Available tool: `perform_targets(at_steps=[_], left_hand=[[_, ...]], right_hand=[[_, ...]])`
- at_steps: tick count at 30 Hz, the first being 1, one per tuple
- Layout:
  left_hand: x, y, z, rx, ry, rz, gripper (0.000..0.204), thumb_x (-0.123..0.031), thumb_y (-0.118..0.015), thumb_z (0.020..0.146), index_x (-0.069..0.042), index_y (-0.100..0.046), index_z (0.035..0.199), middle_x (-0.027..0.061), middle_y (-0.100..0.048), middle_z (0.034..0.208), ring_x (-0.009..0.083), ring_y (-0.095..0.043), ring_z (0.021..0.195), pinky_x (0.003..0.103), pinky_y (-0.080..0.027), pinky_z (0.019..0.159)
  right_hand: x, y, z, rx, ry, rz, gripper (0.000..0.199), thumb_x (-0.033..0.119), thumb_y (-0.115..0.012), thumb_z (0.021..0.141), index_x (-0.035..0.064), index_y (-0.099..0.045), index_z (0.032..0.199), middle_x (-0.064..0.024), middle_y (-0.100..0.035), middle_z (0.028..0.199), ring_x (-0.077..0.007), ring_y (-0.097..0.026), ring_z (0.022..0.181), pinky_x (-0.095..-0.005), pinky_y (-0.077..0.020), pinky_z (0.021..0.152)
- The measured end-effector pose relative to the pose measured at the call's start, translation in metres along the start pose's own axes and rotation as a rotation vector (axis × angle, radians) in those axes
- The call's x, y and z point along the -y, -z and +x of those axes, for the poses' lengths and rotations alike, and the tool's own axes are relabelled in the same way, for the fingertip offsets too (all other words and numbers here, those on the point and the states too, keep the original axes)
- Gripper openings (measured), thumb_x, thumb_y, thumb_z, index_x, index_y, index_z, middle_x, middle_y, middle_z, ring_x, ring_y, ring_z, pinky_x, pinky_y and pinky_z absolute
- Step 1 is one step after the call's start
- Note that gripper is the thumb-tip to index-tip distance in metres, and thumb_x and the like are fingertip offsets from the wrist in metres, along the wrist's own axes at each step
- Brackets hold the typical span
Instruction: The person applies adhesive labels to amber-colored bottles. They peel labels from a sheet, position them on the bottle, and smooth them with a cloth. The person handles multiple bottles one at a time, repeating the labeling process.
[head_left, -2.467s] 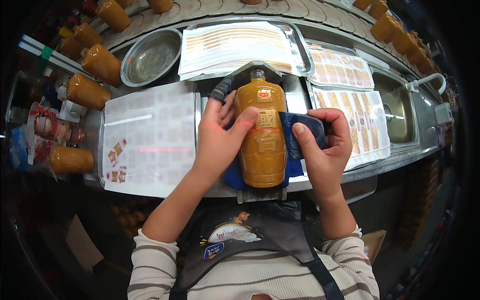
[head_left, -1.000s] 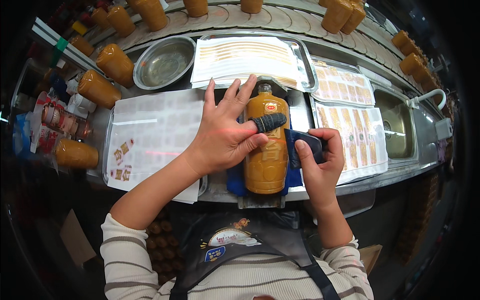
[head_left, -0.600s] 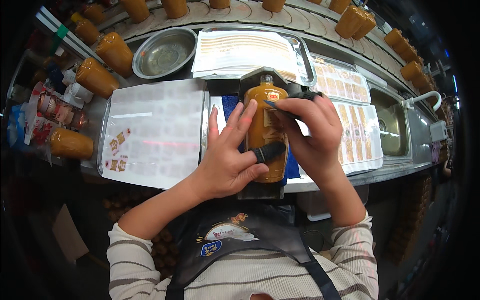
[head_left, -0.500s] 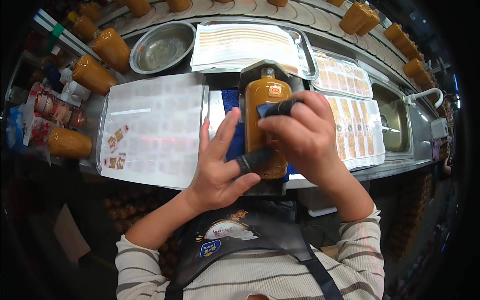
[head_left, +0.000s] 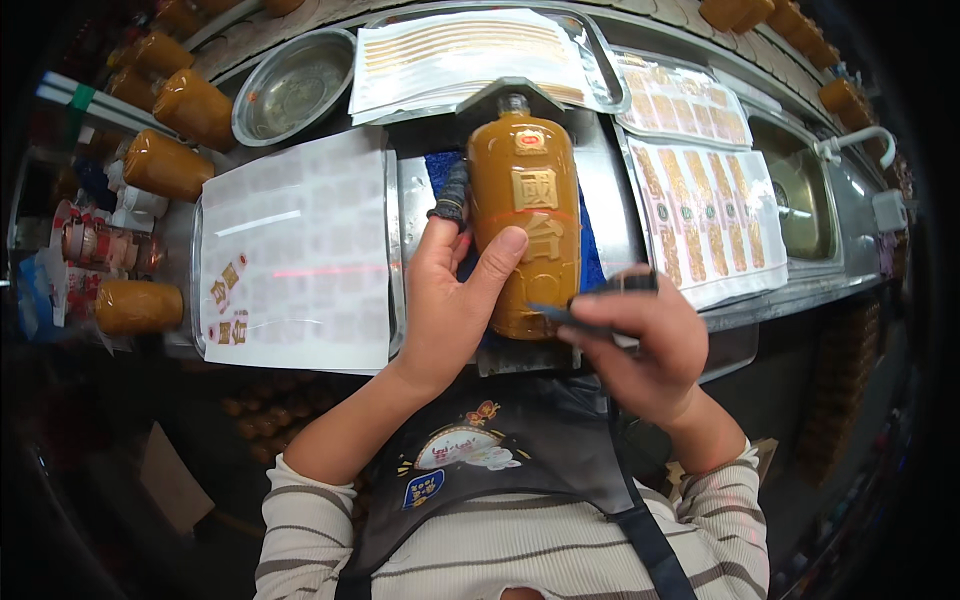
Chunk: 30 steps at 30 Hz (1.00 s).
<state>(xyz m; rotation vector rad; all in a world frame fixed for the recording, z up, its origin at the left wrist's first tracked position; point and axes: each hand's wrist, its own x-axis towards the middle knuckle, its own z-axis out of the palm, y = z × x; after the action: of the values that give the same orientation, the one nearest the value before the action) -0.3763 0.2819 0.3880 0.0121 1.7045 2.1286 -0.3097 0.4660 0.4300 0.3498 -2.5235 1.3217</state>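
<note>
A caramel-brown bottle [head_left: 550, 255] lies on its back, its clear neck away from me. It bears raised gold characters [head_left: 535, 190] and a small red-and-gold emblem [head_left: 529, 141]. My left hand [head_left: 445, 300] grips its left side, thumb on the front face and the black-covered index finger along the edge. Low on the bottle's right, my right hand [head_left: 650, 345] pinches a small dark flat scraper-like tool [head_left: 548, 312], its tip at the bottle's lower front. Black covering also wraps a right finger. Beneath the bottle shows a blue cloth [head_left: 593, 255] and a metal holder [head_left: 510, 88].
On the left lies a white sticker sheet [head_left: 300, 240] with a few gold characters. Gold strips cover sheets [head_left: 460, 60] at the back. More label sheets [head_left: 705, 215] lie right, before a sink [head_left: 800, 190]. A steel bowl [head_left: 290, 90] and brown bottles [head_left: 165, 165] stand back left.
My left hand has closed from spread fingers onto the bottle's left side. My right hand has moved down toward the bottle's base, uncovering the gold characters. The view has shifted slightly.
</note>
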Motion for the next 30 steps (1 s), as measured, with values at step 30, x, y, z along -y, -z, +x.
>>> perform_targets(at_steps=[30], left_hand=[[-0.020,0.024,0.010,0.198,-0.759,1.273,0.035,-0.049,-0.063,0.092,-0.018,-0.078,0.095,0.0201,-0.042,0.154,0.0509,-0.036,0.139,0.070,-0.020,0.109]], right_hand=[[-0.009,-0.019,-0.005,-0.253,-0.456,0.180,0.016,0.003,-0.071,0.087,-0.0005,-0.066,0.102,-0.0041,-0.065,0.085,-0.0065,-0.054,0.063,-0.0208,-0.0421,0.056]])
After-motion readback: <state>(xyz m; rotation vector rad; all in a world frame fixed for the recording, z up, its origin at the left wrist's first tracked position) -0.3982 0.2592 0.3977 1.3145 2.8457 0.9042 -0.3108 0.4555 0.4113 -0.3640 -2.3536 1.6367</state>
